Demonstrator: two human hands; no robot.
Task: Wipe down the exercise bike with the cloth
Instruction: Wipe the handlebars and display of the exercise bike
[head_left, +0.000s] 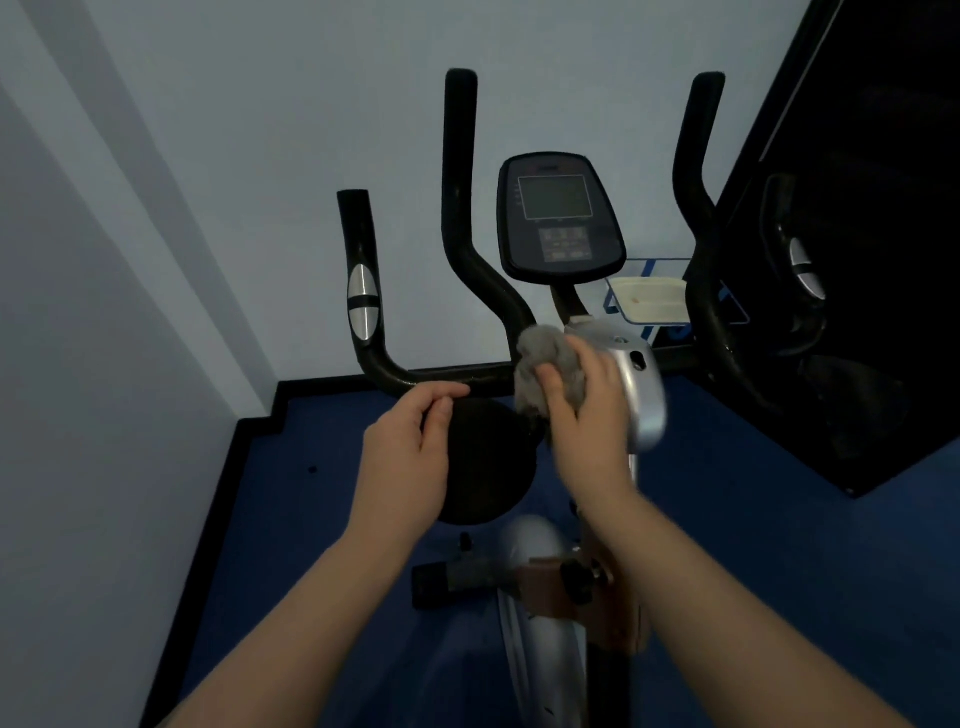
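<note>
**Desk:** Start close in and work outward. Take the console as your landmark.

**Me:** Closest to me, well below the console, is the exercise bike (540, 613), its silver frame and a brown clamp with a black knob. Above that, my left hand (410, 447) sits below and left of the console. Its fingers are loosely curled with the fingertips at the horizontal handlebar (447, 375), and it grasps nothing that I can make out. My right hand (587, 410) is directly under the console, clenched around the grey cloth (540, 364), which is bunched against the bar where it meets the silver stem cover (641, 395).

**Desk:** How will the cloth handle?

**Me:** I judge it soft, light and limp. It should mould round the tube, so it is best held as a wad in the palm and not by an edge, which would flap. The bike looks stiff and heavy. I expect the left hand can brace on the bar without shifting it.

**Desk:** And further out?

**Me:** The console (561, 218) itself has a grey screen with buttons beneath. Upright grips rise on either side of it. A pale tray (649, 301) lies just right of its base, and a blue floor meets pale walls beyond.
</note>
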